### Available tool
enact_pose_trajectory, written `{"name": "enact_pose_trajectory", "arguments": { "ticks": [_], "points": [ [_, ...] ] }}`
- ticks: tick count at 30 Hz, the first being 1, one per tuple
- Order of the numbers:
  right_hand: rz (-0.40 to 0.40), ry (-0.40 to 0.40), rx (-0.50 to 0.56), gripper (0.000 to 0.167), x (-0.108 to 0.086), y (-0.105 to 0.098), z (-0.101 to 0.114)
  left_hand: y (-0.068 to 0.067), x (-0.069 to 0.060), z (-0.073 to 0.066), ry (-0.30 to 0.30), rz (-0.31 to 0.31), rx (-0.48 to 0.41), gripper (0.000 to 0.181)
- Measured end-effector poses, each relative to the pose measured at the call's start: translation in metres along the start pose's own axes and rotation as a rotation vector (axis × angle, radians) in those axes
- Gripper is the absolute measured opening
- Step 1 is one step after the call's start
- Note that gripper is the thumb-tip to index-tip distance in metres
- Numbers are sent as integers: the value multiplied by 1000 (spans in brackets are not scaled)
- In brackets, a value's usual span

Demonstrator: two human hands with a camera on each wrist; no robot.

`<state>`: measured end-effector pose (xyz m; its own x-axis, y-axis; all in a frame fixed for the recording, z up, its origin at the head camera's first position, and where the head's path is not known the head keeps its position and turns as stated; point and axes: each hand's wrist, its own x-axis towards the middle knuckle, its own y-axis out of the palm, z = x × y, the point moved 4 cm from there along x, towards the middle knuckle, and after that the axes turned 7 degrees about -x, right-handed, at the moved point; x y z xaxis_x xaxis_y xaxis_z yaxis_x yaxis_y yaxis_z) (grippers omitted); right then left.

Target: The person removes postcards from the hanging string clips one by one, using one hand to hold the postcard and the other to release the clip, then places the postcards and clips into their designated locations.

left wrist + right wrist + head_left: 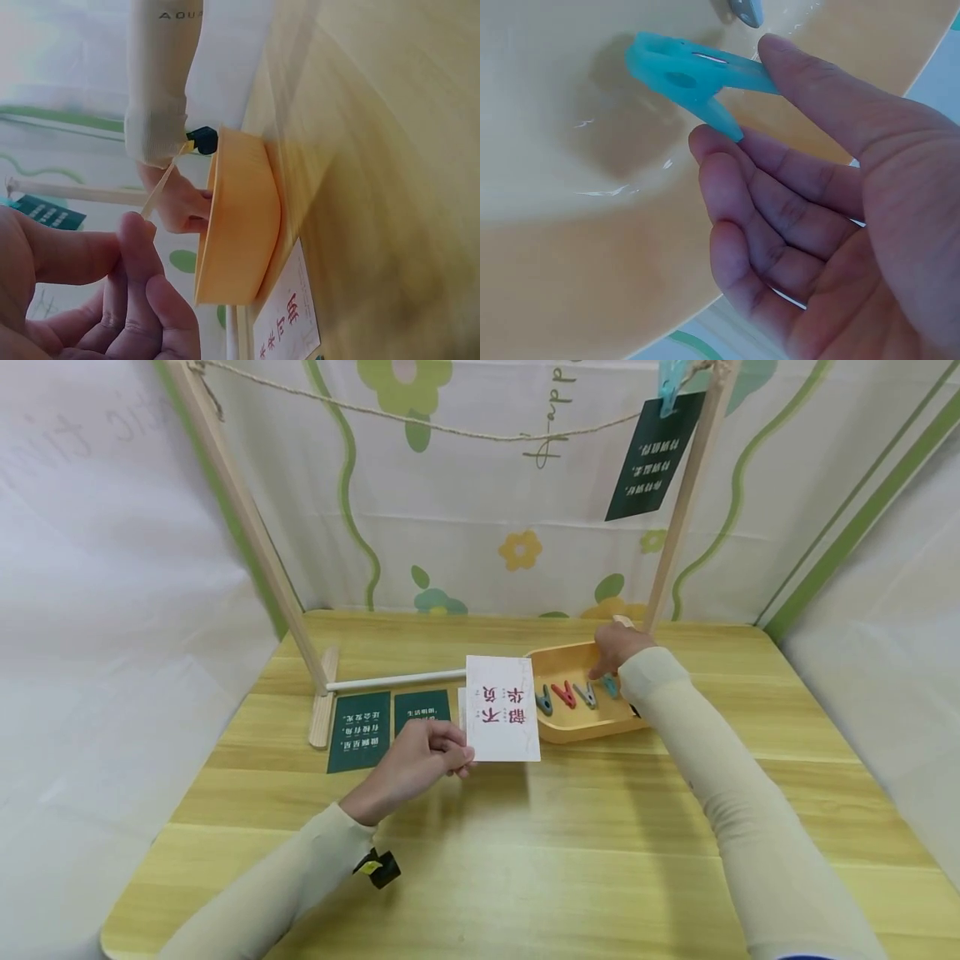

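My left hand (420,760) pinches a white card (501,714) with red characters by its lower left corner, holding it above the table. In the left wrist view this card (161,187) appears nearly edge-on between thumb and finger. My right hand (618,647) reaches into a yellow-orange basket (585,732). There, as the right wrist view shows, thumb and fingertips pinch the two handles of a light-blue clothespin (679,71). A red clothespin (563,694), a grey one (585,695) and a dark teal one (543,700) lie in the basket.
A twine line (450,429) spans two wooden posts. A dark green card (651,460) hangs at its right end from a light-blue clothespin (670,389). Dark green cards (358,739) and another white card (289,319) lie on the table. A white rod (397,680) runs behind them.
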<state>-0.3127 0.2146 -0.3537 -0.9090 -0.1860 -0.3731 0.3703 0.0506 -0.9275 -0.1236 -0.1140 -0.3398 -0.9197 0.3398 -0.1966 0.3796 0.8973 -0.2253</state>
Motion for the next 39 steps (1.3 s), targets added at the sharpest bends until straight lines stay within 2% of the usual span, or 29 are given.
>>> {"name": "enact_pose_trajectory", "arguments": {
  "ticks": [16, 21, 26, 34, 39],
  "points": [
    [-8, 14, -40, 35, 5, 1, 5, 5, -14, 11, -24, 143, -14, 15],
    [-4, 15, -73, 33, 4, 1, 8, 6, -14, 14, -48, 207, -21, 18],
    [5, 25, -94, 34, 3, 2, 8, 7, -14, 18, -87, 234, -31, 15],
    [30, 28, -77, 38, 10, 7, 8, 8, -13, 25, -118, 279, 50, 9],
    [49, 20, -82, 37, 10, 8, 10, 8, -11, 30, -108, 323, 118, 9]
  ]
}}
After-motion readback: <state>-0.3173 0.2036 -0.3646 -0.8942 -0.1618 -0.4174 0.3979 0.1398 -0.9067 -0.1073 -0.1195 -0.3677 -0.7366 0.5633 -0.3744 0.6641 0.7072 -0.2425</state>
